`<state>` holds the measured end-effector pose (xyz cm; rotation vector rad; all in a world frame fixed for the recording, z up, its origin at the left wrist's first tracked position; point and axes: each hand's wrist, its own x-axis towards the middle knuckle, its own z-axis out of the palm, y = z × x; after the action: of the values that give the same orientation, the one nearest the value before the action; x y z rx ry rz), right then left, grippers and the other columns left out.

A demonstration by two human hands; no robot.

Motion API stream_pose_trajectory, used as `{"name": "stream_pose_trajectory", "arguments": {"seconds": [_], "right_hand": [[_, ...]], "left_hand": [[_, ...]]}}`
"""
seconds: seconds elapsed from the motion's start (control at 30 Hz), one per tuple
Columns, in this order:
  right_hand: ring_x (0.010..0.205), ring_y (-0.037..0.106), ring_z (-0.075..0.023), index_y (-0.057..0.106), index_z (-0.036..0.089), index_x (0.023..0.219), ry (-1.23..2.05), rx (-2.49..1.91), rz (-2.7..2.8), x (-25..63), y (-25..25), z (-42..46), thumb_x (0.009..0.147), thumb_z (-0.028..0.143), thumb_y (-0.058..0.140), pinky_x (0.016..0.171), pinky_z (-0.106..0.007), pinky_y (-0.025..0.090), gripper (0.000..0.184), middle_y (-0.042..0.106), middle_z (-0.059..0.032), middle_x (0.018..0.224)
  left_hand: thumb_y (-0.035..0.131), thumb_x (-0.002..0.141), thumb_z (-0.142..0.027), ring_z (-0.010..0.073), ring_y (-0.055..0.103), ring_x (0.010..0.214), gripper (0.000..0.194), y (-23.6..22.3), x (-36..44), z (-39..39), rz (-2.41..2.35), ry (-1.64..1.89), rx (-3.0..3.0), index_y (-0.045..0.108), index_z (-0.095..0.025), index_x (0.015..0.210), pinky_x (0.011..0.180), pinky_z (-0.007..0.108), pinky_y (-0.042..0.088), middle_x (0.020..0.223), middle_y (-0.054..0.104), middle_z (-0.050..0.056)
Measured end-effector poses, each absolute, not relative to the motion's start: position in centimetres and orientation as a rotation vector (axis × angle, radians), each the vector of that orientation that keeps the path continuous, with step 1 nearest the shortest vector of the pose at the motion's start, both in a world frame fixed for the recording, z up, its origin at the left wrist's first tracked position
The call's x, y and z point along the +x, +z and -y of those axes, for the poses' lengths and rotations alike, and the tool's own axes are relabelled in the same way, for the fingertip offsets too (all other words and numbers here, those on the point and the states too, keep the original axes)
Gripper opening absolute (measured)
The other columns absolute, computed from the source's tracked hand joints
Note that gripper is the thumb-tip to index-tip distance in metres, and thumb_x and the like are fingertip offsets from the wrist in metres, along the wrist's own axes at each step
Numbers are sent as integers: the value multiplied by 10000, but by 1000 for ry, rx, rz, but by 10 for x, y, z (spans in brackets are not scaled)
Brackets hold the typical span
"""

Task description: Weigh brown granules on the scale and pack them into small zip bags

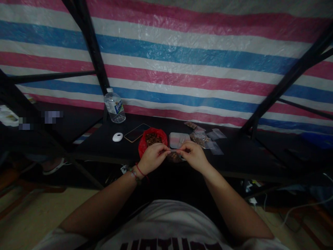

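My left hand [153, 155] and my right hand [193, 155] meet over the front of a black table [234, 156]. Both pinch the top edge of a small clear plastic bag [173, 156] that hangs between them with brown bits inside. Just behind my left hand sits a red bag [143, 142], open, holding a heap of brown pieces [153, 139]. A small flat scale [177, 139] with a pale top lies behind the two hands.
Filled and empty small clear bags [205, 139] lie to the right of the scale. A phone [136, 132], a white oval object [118, 136] and a water bottle [114, 106] stand at the left. Black frame bars [90, 45] cross a striped tarp [195, 52] behind.
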<state>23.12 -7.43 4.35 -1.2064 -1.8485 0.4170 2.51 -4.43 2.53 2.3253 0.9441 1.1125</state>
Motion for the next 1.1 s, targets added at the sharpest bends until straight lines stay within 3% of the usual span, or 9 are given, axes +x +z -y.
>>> {"name": "stream_pose_trajectory", "arguments": {"seconds": [0.3, 0.4, 0.47, 0.53, 0.7, 0.87, 1.0, 1.1], "right_hand": [[634, 521, -139, 606, 174, 634, 466, -1238, 1730, 234, 41, 72, 790, 351, 640, 597, -255, 406, 238, 565, -8, 641], [780, 595, -159, 634, 190, 917, 794, -1131, 1625, 231, 35, 72, 767, 388, 660, 680, -270, 472, 250, 641, -36, 891], [866, 619, -169, 556, 222, 1152, 1074, -1070, 1576, 229, 32, 73, 722, 390, 711, 703, -275, 500, 487, 626, -56, 1078], [851, 633, -166, 504, 228, 1230, 1291, -1070, 1575, 228, 31, 74, 698, 385, 738, 661, -259, 509, 601, 623, -65, 1099], [632, 618, -121, 591, 162, 1047, 1406, -1157, 1593, 226, 30, 75, 721, 429, 715, 533, -214, 482, 439, 653, -32, 846], [461, 500, -84, 624, 151, 768, 1288, -1233, 1649, 227, 26, 72, 786, 549, 607, 435, -196, 402, 398, 565, 16, 581], [624, 575, -119, 639, 158, 843, 1333, -1156, 1583, 225, 26, 72, 759, 543, 631, 541, -223, 475, 394, 624, -12, 733], [641, 581, -132, 627, 173, 938, 1304, -1211, 1543, 222, 26, 72, 730, 509, 666, 521, -227, 473, 396, 632, -15, 787]], "left_hand": [[613, 832, -308, 162, 612, 759, 149, 23, 21, 38, -1048, 1130, 2230, 686, -186, 786, 717, 270, 438, 793, 685, 22], [612, 822, -332, 148, 597, 700, 179, 21, 21, 38, -1024, 1141, 2047, 667, -168, 772, 661, 253, 438, 752, 670, 19], [609, 816, -353, 136, 578, 662, 204, 19, 22, 38, -978, 1173, 1893, 635, -158, 762, 624, 239, 435, 725, 647, 13], [614, 806, -384, 124, 563, 644, 235, 18, 24, 37, -930, 1224, 1733, 597, -154, 760, 609, 229, 437, 712, 621, 5], [677, 748, -442, 108, 563, 655, 324, 16, 31, 39, -787, 1248, 1356, 527, -157, 781, 644, 230, 472, 714, 584, -17], [773, 668, -332, 150, 614, 821, 445, 16, 36, 44, -690, 1054, 1232, 553, -171, 1020, 735, 272, 498, 937, 637, 28], [779, 646, -254, 158, 609, 873, 466, 14, 36, 44, -701, 993, 1269, 602, -154, 1065, 787, 271, 482, 995, 646, 45], [764, 654, -244, 159, 614, 859, 426, 12, 36, 44, -700, 958, 1233, 618, -146, 1042, 773, 272, 483, 978, 653, 48]]}}
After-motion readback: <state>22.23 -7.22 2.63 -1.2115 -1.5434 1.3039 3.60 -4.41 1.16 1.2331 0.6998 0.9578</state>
